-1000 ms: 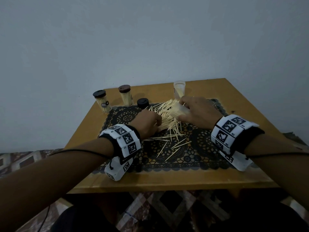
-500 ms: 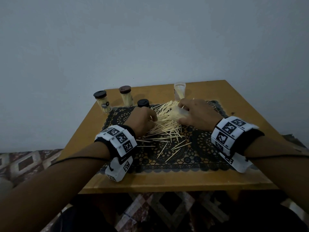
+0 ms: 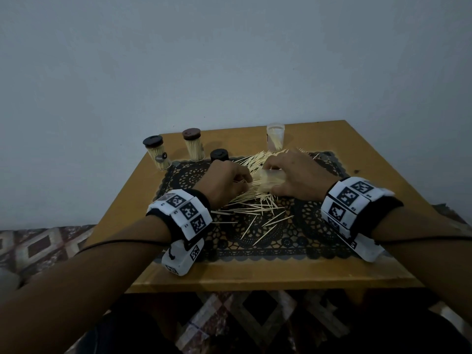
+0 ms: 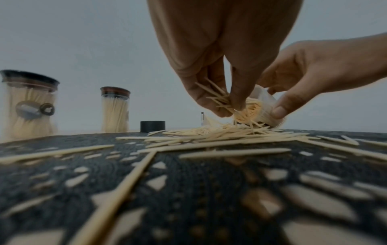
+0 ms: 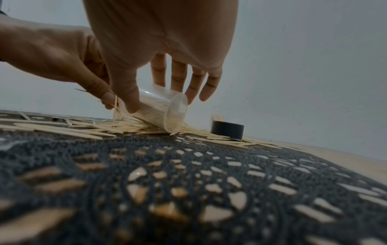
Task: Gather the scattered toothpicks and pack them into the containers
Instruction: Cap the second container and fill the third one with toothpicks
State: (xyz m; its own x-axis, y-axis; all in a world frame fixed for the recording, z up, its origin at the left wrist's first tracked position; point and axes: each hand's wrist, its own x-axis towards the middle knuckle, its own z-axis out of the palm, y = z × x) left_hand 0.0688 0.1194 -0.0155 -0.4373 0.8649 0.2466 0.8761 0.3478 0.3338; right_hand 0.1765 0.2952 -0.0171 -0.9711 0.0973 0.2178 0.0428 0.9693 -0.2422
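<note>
Loose toothpicks [image 3: 255, 208] lie in a heap on the black lace mat [image 3: 306, 238]. My right hand [image 3: 293, 175] grips a clear plastic container [image 5: 159, 112] from above. It is tilted on its side on the heap, packed with toothpicks, and its mouth faces my left hand. My left hand [image 3: 229, 180] pinches a small bunch of toothpicks [image 4: 217, 97] right at that mouth, seen in the left wrist view as the container [image 4: 263, 106]. Whether the bunch has entered the mouth I cannot tell.
Two capped containers full of toothpicks [image 3: 156, 155] [image 3: 194, 146] stand at the table's back left. A black lid [image 3: 219, 155] lies beside them. An open clear container [image 3: 275, 140] holding a few toothpicks stands behind the hands. The wooden table's front edge [image 3: 255, 284] is near me.
My left hand slid a little left across the heap, then came back toward the container's mouth. My right hand keeps hold of the tilted container in much the same place.
</note>
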